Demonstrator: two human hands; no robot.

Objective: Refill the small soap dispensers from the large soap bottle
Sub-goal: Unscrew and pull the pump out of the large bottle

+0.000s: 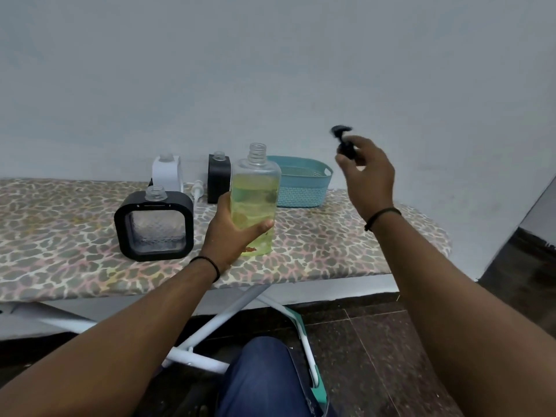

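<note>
My left hand [233, 233] grips the large clear soap bottle [255, 188], which holds yellow-green liquid and stands upright on the board with its neck uncapped. My right hand [365, 173] is raised to the right of it and pinches a black pump cap [343, 139]. A square black dispenser with a clear textured window [154, 225] stands left of the bottle, its neck open. Behind are a white dispenser [167, 173] and another black dispenser [219, 179], both uncapped. A white pump [197, 189] lies between them.
A teal plastic basket [301, 185] sits behind the bottle against the pale wall. Everything stands on an ironing board with a leopard-print cover [346, 245]; its white legs [210, 323] and dark floor tiles are below. My knee in blue jeans [264, 377] is at the bottom.
</note>
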